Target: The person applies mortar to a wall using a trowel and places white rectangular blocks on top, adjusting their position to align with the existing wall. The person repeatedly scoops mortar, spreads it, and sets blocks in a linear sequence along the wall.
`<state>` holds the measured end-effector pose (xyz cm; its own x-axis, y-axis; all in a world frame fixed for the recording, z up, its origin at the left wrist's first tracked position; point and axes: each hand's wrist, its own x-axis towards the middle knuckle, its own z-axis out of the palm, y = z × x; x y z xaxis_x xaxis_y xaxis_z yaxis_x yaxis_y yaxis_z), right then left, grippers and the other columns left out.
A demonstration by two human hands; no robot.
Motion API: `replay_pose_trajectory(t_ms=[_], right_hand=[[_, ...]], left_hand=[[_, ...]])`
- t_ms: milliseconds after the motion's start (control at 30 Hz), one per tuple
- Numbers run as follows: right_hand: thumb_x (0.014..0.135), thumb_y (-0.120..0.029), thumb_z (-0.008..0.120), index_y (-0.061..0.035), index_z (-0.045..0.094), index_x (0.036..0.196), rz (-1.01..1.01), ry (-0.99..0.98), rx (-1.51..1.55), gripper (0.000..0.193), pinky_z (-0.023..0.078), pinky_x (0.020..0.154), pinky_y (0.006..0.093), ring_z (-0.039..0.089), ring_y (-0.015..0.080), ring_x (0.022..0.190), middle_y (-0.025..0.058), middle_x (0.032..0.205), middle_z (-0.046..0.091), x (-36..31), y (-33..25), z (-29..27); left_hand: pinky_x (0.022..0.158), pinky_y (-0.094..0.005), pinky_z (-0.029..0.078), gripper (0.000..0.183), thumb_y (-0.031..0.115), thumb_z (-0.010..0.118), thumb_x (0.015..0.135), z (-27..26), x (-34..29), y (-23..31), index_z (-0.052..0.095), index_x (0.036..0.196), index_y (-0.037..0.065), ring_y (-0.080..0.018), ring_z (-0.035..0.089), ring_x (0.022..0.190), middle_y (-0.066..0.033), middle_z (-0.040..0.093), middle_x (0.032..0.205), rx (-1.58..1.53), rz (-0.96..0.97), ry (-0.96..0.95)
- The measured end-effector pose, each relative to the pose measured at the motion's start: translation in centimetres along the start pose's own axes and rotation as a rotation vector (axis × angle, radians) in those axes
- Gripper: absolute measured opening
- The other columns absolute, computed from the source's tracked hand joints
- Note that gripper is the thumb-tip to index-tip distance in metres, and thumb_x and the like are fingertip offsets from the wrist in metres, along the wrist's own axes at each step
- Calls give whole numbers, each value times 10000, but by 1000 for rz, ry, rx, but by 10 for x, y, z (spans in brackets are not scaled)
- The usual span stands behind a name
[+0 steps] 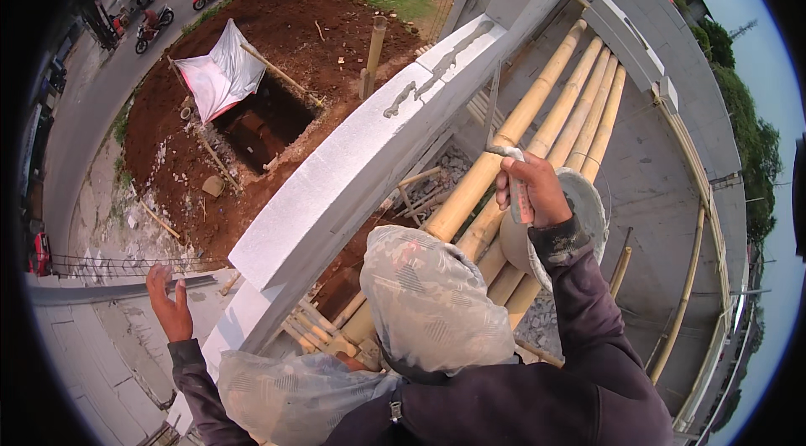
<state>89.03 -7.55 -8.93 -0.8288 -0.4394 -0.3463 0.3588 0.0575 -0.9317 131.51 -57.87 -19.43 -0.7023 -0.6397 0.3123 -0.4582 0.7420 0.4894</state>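
Note:
My right hand [541, 190] is wrapped round the handle of a trowel [519, 198], whose thin blade appears edge-on and points away from me. Just beneath that hand a mortar-stained bucket [592, 203] stands on the bamboo poles; its contents are mostly hidden by my arm. My left hand [172, 307] is open in the air at the left, fingers apart and holding nothing. Between my hands runs a wall of pale blocks [336, 152]. Grey mortar [449, 60] lies in patches on its top, toward the far end.
I am on a platform of thick bamboo poles [546, 110], with gaps showing rubble [449, 165] below. Past the wall, red soil [294, 18] surrounds a deep pit [264, 123] partly covered by a pale sheet [222, 73]. A block wall [672, 52] curves along the right, with bamboo scaffolding.

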Motion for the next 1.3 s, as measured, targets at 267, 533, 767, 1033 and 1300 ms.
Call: replay_pose_trajectory(t_ms=[267,533,767,1033,1300], right_hand=[[782,-165,694,28,679,893,392,186,-1565,223,553,618,413,686,348,641,188,764,689,-123,-26,-151],[713,-192,755,16,717,947,462,353,-1663,314,559,826,491,676,443,949,264,972,699,-107,103,-171],[780,-166,672,29,639,810,384,513,-721,200,393,486,283,507,123,509,40,599,554,-153,-46,-189],[804,-230,704,37,671,987,-503,85,-1239,326,486,631,343,610,252,661,132,744,622,121,-73,-148],[772,-150,757,-110,603,1017,-879,68,-1567,292,427,859,414,622,295,991,79,998,658,262,-16,-54]], left_hand=[[1027,-398,430,333,14,600,916,38,61,17,580,1249,34,-297,491,1280,-145,472,1414,-81,8,-39],[1134,-434,321,380,-12,613,873,45,117,75,576,1248,46,-355,437,1346,-164,477,1418,57,250,-15],[1073,-422,386,325,-3,601,896,27,79,41,582,1219,26,-346,483,1294,-167,484,1404,58,52,-40],[1007,-424,443,326,0,618,859,-20,-8,49,586,1183,18,-350,511,1236,-181,484,1378,148,-120,-40],[958,-431,449,343,40,623,880,-92,-134,52,579,1219,64,-301,524,1224,-117,472,1407,252,-398,68]])
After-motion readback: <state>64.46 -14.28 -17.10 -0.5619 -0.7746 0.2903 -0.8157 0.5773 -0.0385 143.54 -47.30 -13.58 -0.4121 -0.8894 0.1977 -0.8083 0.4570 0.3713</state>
